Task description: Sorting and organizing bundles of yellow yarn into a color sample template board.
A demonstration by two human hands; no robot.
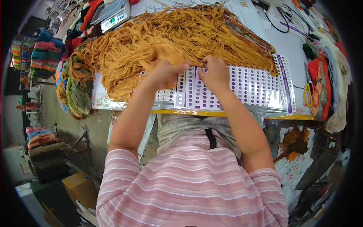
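A large heap of mustard-yellow embroidery thread (151, 38) spreads over the far part of the table. Nearer me, white cards with rows of punched holes (245, 89) lie flat, and strands run to their far edge. At that edge my right hand (215, 73) is closed, thumb and forefinger pinching strands; the exact grip is partly hidden. Just left of it, my left hand (165, 75) is over the cards, beside loose thread. Its fingers are smeared by motion, so whether they hold thread is unclear. Multicoloured strands (251, 32) lie along the heap's right side.
A digital scale (114, 19) stands at the back left. Yellow-handled scissors (308, 94) lie at the right among coloured yarn hanks (320, 81). More hanks (77, 87) hang over the left table edge. A metal bracket (264, 110) sits at the near edge. Black cables (281, 19) lie back right.
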